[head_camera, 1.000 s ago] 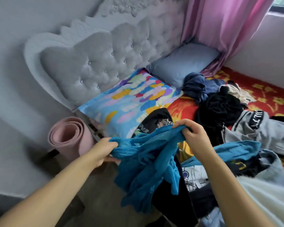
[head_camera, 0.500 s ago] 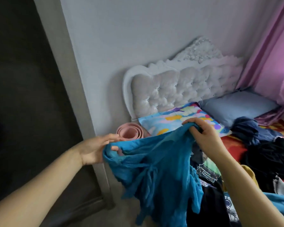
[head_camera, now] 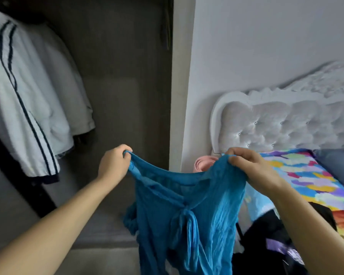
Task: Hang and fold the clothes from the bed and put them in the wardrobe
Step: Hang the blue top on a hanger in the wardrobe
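Wardrobe (head_camera: 117, 96) now ahead, blue top (head_camera: 187, 211) spread wider

**What you couldn't see**

Your sheer blue tie-front top (head_camera: 187, 211) ran off the bottom edge, hem unseen. The white jacket with dark stripes (head_camera: 22, 92) was blurred and cut off at the left. Your right forearm hid part of the black clothes (head_camera: 266, 241) on the bed.
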A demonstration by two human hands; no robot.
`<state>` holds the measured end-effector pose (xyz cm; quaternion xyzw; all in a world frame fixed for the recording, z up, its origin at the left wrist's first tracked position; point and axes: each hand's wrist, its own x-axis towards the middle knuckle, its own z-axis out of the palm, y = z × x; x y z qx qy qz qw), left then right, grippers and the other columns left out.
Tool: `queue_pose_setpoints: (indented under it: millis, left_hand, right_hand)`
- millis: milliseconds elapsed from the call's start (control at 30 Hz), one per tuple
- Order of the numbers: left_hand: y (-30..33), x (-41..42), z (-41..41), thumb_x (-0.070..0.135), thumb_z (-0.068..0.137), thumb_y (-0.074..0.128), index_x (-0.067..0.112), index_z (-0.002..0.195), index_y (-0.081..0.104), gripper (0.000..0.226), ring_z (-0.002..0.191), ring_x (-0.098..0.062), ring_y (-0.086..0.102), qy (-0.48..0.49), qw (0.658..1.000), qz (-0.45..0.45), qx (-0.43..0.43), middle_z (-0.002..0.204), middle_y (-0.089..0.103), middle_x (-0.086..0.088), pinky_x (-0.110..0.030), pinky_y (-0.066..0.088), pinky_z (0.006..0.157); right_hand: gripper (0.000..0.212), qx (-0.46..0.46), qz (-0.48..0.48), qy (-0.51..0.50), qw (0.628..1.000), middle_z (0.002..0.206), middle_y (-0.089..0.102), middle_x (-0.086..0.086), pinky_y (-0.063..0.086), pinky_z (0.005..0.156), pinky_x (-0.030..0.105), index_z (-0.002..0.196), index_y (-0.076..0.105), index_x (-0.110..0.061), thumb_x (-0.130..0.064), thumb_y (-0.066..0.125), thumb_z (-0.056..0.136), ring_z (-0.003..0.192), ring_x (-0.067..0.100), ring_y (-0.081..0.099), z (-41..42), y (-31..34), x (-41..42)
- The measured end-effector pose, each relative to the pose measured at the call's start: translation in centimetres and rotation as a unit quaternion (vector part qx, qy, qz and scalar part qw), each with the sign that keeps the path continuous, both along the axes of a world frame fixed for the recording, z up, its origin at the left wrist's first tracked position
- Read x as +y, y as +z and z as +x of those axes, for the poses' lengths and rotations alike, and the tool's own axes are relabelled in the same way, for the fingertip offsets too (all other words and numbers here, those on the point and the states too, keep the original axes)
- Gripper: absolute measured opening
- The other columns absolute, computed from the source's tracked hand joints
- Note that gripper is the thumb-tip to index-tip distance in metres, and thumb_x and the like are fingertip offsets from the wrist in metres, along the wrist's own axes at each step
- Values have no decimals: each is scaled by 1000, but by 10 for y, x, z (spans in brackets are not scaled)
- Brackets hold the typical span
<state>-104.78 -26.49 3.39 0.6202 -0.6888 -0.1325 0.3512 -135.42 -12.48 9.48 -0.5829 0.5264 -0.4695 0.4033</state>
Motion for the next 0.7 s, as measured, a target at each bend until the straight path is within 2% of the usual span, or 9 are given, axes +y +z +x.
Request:
queue_pose_setpoints:
  millis: [100, 167, 233, 300, 400, 467, 567, 633, 700]
  left_hand:
    - [11, -18, 23, 6, 89, 46, 21, 95, 64, 24, 60, -12, 49, 12, 992, -7, 123, 77, 58, 0, -22, 36, 54]
    - [20, -30, 32, 10, 91, 47, 18, 91, 63, 18, 72, -13, 51, 27, 964, 24, 265, 82, 59, 0, -18, 38, 59]
    - [28, -44, 44, 18, 92, 50, 17, 82, 60, 14, 70, -14, 51, 19, 930, 84, 357, 75, 56, 1, -24, 39, 61]
    - [38, -58, 61, 21, 89, 53, 16, 76, 59, 15, 60, -16, 48, -14, 910, 144, 390, 63, 51, 0, -28, 37, 59]
    - [68, -87, 98, 7, 91, 50, 11, 84, 64, 16, 40, -9, 35, -92, 873, 202, 434, 47, 38, 3, -21, 30, 43]
    - [91, -104, 118, 1, 93, 47, 8, 88, 63, 19, 36, -7, 32, -125, 850, 223, 461, 43, 35, 5, -18, 29, 38]
    - [123, -132, 140, 6, 94, 51, 12, 87, 66, 18, 41, -7, 42, -162, 828, 229, 486, 52, 46, 2, -17, 36, 41]
    - [138, -151, 145, 9, 94, 50, 14, 85, 68, 20, 52, -11, 50, -179, 825, 218, 489, 63, 52, -2, -19, 43, 46]
    - [147, -169, 144, 6, 95, 47, 13, 84, 69, 26, 57, -14, 52, -210, 819, 213, 489, 68, 54, -5, -22, 46, 50]
  right_hand:
    - [26, 38, -14, 64, 997, 59, 44, 6, 29, 49, 22, 57, 53, -14, -36, 61, 69, 54, 14, 40, 25, 21, -17]
    - [25, 119, -19, 103, 987, 58, 41, 0, 28, 50, 22, 55, 51, -19, -37, 61, 70, 57, 14, 36, 41, 32, -31]
    - [27, 236, -25, 118, 964, 55, 37, -9, 28, 51, 21, 55, 46, -20, -30, 61, 75, 55, 10, 36, 61, 37, -51]
    - [29, 358, -45, 116, 926, 56, 38, -8, 31, 55, 21, 58, 43, -18, -23, 61, 80, 55, 5, 36, 81, 37, -75]
    - [29, 502, -70, 101, 856, 58, 40, -6, 33, 58, 22, 62, 38, -22, -24, 57, 83, 55, 8, 39, 120, 46, -120]
    - [26, 567, -61, 87, 817, 61, 43, -7, 36, 62, 23, 65, 39, -25, -28, 54, 86, 59, 8, 42, 145, 54, -149]
    - [10, 621, -44, 66, 780, 84, 59, -5, 42, 75, 26, 82, 53, -27, -33, 52, 90, 78, 13, 55, 178, 65, -195]
    - [16, 640, 0, 65, 766, 102, 62, -5, 44, 86, 27, 102, 60, -25, -35, 50, 93, 93, 14, 58, 195, 73, -219]
    - [23, 642, 33, 74, 762, 110, 63, -3, 44, 89, 27, 111, 62, -22, -33, 51, 93, 99, 14, 58, 208, 87, -242]
